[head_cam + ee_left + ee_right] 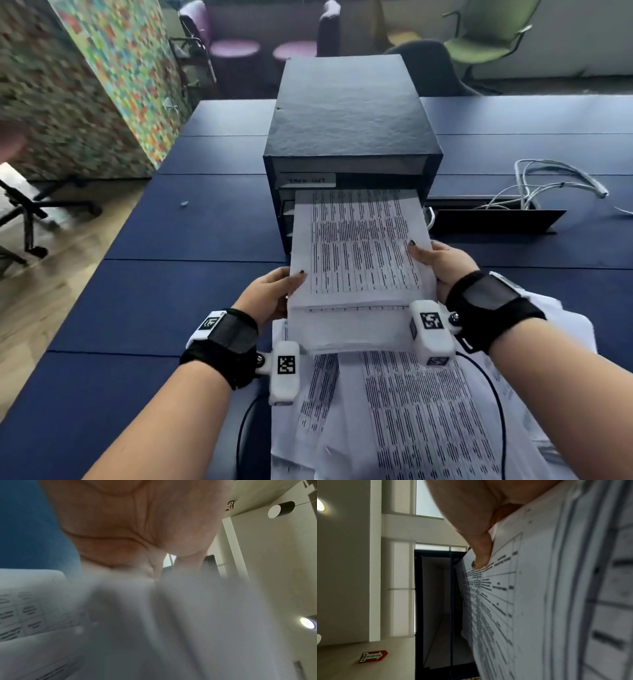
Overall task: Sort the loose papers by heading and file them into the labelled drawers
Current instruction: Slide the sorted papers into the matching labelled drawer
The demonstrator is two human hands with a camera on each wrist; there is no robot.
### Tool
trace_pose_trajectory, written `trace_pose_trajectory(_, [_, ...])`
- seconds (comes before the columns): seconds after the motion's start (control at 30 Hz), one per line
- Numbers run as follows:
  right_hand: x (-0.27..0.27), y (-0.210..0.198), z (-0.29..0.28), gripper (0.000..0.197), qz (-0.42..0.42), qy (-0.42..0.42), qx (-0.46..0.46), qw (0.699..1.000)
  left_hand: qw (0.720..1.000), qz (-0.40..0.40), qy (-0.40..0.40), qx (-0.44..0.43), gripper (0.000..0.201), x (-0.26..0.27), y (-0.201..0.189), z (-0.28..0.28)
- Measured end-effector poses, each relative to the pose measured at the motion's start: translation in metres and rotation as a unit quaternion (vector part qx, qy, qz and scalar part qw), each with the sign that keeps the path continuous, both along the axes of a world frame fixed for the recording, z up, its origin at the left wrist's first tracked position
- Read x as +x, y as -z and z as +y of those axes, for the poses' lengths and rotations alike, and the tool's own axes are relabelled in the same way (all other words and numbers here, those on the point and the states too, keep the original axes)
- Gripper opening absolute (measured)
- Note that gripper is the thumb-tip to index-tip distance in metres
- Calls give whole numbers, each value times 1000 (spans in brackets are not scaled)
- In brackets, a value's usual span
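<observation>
White printed sheets in a stack (359, 253), pinched at both edges by left hand (270, 294) and right hand (442, 263), could buckle against the dark blue cardboard drawer cabinet (349, 126) if pushed in skewed.

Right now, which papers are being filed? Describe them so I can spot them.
On the blue table stands a black drawer box. The stack tilts into its front, pinched by the left hand and right hand, unlike the loose sheets lying flat nearer.

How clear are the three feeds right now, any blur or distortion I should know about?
Head view: mostly sharp, wide-angle bending at the edges, the drawer box label unreadable. Left wrist view: paper stack a soft blur against the lens, left hand filling the top. Right wrist view: print near the right hand crisp, blurred closer in.
</observation>
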State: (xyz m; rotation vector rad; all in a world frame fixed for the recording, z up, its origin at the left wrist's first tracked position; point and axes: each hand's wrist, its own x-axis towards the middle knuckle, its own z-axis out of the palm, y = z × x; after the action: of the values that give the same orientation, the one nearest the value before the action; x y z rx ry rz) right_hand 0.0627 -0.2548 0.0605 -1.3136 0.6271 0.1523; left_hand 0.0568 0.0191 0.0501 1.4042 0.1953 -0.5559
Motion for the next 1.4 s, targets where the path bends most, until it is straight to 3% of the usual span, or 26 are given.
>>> trace_pose_trajectory(0.23, [25, -7, 2, 33, -14, 7, -74, 997, 999, 6, -30, 20, 21, 12, -4, -11])
trace_pose_trajectory(0.33, [18, -6, -7, 46, 62, -85, -76, 992, 996, -8, -51, 67, 17, 28, -6, -15])
trace_pose_trajectory(0.43, [8, -12, -14, 27, 137, -147, -100, 974, 994, -11, -83, 70, 12, 43, -11, -23])
trace_pose_trajectory(0.57, [18, -26, -15, 9, 111, -120, -13, 987, 993, 13, -110, 46, 17, 63, -22, -32])
trace_pose_trajectory(0.73, [37, -44, -3, 11, 81, 9, 122, 989, 979, 39, -191, -65, 39, 82, -32, -30])
trace_pose_trajectory(0.87, [46, -43, 11, 6, 33, 61, 174, 982, 959, 28, -252, -127, 34, 94, -32, -27])
trace_pose_trajectory(1.0, [63, -32, 20, 10, -16, 95, 200, 975, 959, 4, -252, -129, 28, 100, -27, -35])
trace_pose_trajectory(1.13, [69, -29, 26, 15, -57, 70, 125, 988, 982, -74, -176, -7, 51, 102, -18, -41])
trace_pose_trajectory(1.2, [65, -29, 26, 11, -68, 31, 79, 994, 977, -115, -150, 94, 47, 102, -13, -42])
trace_pose_trajectory(1.27, [59, -28, 26, 20, -71, -14, -1, 997, 949, -168, -131, 232, 31, 99, -6, -41])
trace_pose_trajectory(1.33, [53, -26, 26, 34, -73, -61, -163, 982, 911, -235, -93, 326, 30, 92, 3, -41])
trace_pose_trajectory(1.4, [47, -24, 26, 31, -90, -112, -382, 913, 851, -329, -38, 407, 34, 85, 8, -43])
